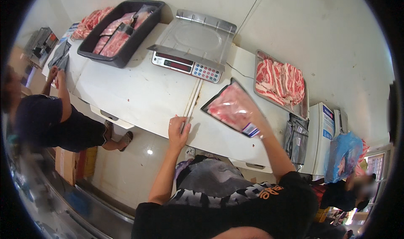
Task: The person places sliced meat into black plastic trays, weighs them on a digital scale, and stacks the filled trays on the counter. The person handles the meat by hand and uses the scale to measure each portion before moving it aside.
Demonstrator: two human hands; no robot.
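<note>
A flat clear-and-black pack of pink meat with a small white-and-blue label is tilted over the right part of the white table. My right hand, slightly blurred, grips the pack along its right side; the fingers are partly hidden. Near the table's front edge rests my left hand, thumb apart from loosely curled fingers and nothing visible in it. It lies by the seam between two table sections. Beyond both hands stands a digital scale with a bare metal pan.
A dark tub of packed meat stands back left, beside loose sliced meat. On the right are a metal tray of sliced meat, grey empty bags and a blue plastic bag. Another person works at the left end.
</note>
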